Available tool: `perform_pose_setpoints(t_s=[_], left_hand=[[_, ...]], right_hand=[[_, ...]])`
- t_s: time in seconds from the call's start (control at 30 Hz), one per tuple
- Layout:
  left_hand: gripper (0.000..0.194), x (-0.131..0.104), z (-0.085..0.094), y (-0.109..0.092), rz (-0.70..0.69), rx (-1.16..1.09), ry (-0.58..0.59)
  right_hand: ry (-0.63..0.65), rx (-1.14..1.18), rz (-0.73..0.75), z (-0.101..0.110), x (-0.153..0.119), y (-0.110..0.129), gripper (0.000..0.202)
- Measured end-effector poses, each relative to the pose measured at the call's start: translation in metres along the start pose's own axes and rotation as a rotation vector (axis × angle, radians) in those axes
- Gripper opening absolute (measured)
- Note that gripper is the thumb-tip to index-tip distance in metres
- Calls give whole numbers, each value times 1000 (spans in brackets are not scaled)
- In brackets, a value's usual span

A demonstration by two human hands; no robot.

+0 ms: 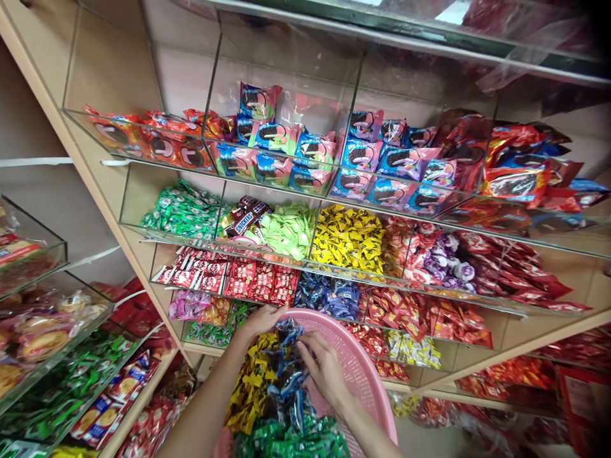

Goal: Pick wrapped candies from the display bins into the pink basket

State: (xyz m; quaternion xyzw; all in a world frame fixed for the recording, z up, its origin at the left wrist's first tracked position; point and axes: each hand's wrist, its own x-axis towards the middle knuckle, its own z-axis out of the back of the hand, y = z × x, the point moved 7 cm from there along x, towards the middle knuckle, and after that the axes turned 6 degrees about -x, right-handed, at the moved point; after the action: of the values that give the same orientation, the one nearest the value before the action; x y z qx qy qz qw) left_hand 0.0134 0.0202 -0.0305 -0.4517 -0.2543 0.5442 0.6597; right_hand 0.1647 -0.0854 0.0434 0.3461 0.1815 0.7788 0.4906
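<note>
A round pink plastic basket (367,375) sits low in front of me, below the shelves. In it lie yellow-wrapped candies (249,388), dark blue-wrapped candies (289,375) and green-wrapped candies (291,440). My left hand (265,320) is closed at the far rim of the basket, its fingertips partly hidden. Over the basket, my right hand (324,366) has its fingers curled at the blue-wrapped candies, thumb and forefinger against them. More blue-wrapped candies (329,296) fill a clear shelf bin just beyond the rim.
Tiered clear bins rise ahead, holding yellow candies (348,238), green candies (186,210), a Snickers bar (245,219) and blue cookie packs (360,154). Wooden side panels (105,191) frame the rack. At left, another rack holds packaged snacks (42,343). Clear bin fronts jut toward me.
</note>
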Motion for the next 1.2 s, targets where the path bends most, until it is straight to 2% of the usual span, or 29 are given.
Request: perform_pose_setpoints(t_s=[0.17,0.33,0.47,0.63,0.77,1.03,1.2], left_hand=[[67,-2,0,-2,20,-11,15],[65,-5,0,-2,56,-49,-3],[64,-5,0,-3,44,-66,-11],[62,-4,0,-2,45,-29,-28],[62,-3,0,-1,51,2,-23],[62,-4,0,-4,30,-31,-24],[65,-5,-1,-3,52,-39,-18]], right_hand=[[-104,-82,23,28,29,-23,26],[-136,-359,-11,41,70,-60,23],[-84,-623,37,27,99,-65,20],[80,-826,14,-2,126,-71,20],[111,-876,-1,-6,132,-76,15],[66,-886,68,11,121,-73,24],[-82,-755,77,29,111,-62,26]])
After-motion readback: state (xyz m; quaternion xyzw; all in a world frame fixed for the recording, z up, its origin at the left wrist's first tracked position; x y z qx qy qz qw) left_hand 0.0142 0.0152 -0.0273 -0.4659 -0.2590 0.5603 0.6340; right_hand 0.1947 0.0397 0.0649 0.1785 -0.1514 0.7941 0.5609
